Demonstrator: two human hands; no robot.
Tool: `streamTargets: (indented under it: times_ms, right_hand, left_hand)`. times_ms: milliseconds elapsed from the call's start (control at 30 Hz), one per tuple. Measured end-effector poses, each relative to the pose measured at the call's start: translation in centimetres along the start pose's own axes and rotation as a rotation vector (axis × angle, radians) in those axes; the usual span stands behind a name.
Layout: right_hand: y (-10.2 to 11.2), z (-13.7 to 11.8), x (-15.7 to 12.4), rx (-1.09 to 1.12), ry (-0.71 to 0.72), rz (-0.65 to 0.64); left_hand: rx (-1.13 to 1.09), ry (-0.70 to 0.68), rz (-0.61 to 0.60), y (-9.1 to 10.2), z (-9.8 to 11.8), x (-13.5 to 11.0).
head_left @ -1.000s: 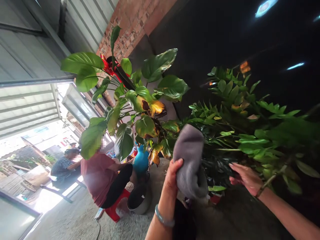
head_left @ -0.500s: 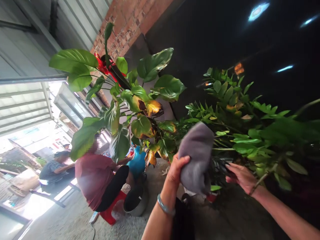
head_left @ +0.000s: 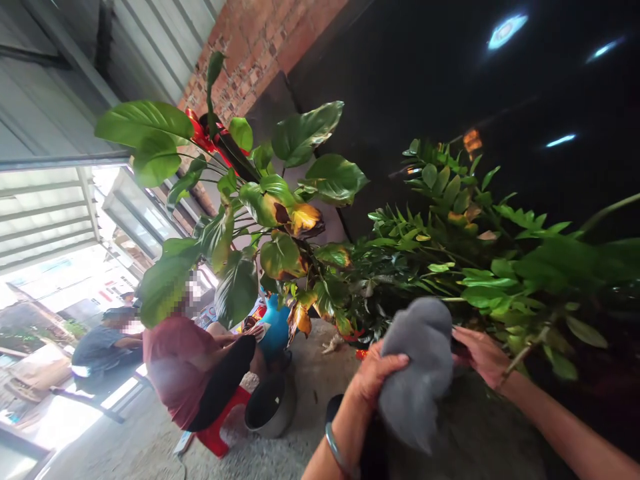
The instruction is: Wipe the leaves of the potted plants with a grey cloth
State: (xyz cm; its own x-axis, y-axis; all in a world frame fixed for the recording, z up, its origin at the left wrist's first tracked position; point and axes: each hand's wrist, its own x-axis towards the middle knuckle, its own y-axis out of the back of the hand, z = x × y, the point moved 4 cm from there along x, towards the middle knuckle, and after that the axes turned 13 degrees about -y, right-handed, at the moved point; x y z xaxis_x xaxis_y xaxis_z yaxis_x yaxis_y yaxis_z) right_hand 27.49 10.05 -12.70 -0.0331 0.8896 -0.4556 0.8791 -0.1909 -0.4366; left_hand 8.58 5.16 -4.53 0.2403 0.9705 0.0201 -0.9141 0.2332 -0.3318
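Observation:
My left hand [head_left: 376,373] grips a grey cloth [head_left: 417,363] low in the middle of the view, its fingers closed on the fabric. My right hand [head_left: 481,353] reaches from the right to the cloth's far side among the leaves of a green many-leafed plant [head_left: 480,260]; its fingers lie together against a dark leaf, partly hidden by the cloth. A taller plant with big broad leaves [head_left: 280,200], some yellowed and browned, stands just left of it.
A person in a red shirt [head_left: 185,360] sits on a red stool [head_left: 220,427] at lower left, beside a dark pot [head_left: 270,407] and a blue vase [head_left: 277,327]. Another person [head_left: 103,347] sits further out. A brick wall [head_left: 260,40] rises behind; the right side is dark.
My left hand has brought the grey cloth down and to the right, close against my right hand. My right hand has stayed nearly in place among the leaves.

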Motion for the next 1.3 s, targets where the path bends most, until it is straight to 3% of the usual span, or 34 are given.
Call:
streamTargets:
  times_ms: [100,167,267,400,500,633,733,800,867,967,1033,1100,1167,1233,1300]
  right_hand:
    - [-0.1,-0.1,-0.1,0.019,-0.031,0.016]
    - [-0.2,-0.2,-0.2,0.026,-0.042,0.02]
    - [-0.2,-0.1,-0.1,0.03,-0.057,0.039]
    - [0.3,0.3,0.3,0.032,-0.087,0.077]
    - [0.5,0.4,0.3,0.034,-0.092,0.085]
    - [0.2,0.0,-0.3,0.042,-0.074,0.071]
    - [-0.2,-0.3,-0.6,0.052,-0.062,0.047]
    - [-0.3,-0.2,-0.6,0.056,-0.062,0.042]
    - [-0.4,-0.1,-0.6,0.054,-0.064,0.027]
    - [-0.5,-0.2,-0.7,0.051,-0.07,0.001]
    - [-0.5,-0.2,-0.9,0.047,-0.082,0.006]
    - [-0.6,-0.4,-1.0,0.042,-0.095,0.018]
    - [-0.7,-0.5,-1.0,0.041,-0.095,0.019]
    - [-0.7,-0.6,-1.0,0.043,-0.089,0.024]
    - [-0.7,-0.6,-1.1,0.046,-0.084,0.032]
  left_hand:
    - [-0.04,-0.238,0.143,0.0,5.6,2.8]
    - [-0.03,-0.309,0.26,0.3,7.1,4.3]
    - [0.121,-0.211,0.307,0.7,4.8,4.5]
    - [0.271,0.105,0.063,0.2,-0.1,1.2]
    - [0.214,0.092,-0.018,0.0,1.3,0.3]
    - [0.072,-0.204,0.172,0.9,5.8,2.8]
    - [0.07,-0.211,0.293,1.7,4.9,3.6]
    - [0.159,-0.085,0.231,1.6,2.4,2.6]
    - [0.256,0.061,0.08,1.3,0.4,0.7]
    - [0.272,0.106,-0.084,1.4,1.0,-1.3]
    - [0.187,-0.056,-0.003,2.4,4.1,-0.8]
    - [0.05,-0.246,0.233,4.1,7.4,0.6]
    - [-0.093,-0.333,0.474,5.6,8.8,1.7]
    - [-0.147,-0.256,0.576,6.3,7.6,2.0]
    - [-0.083,-0.093,0.547,6.3,4.6,1.0]
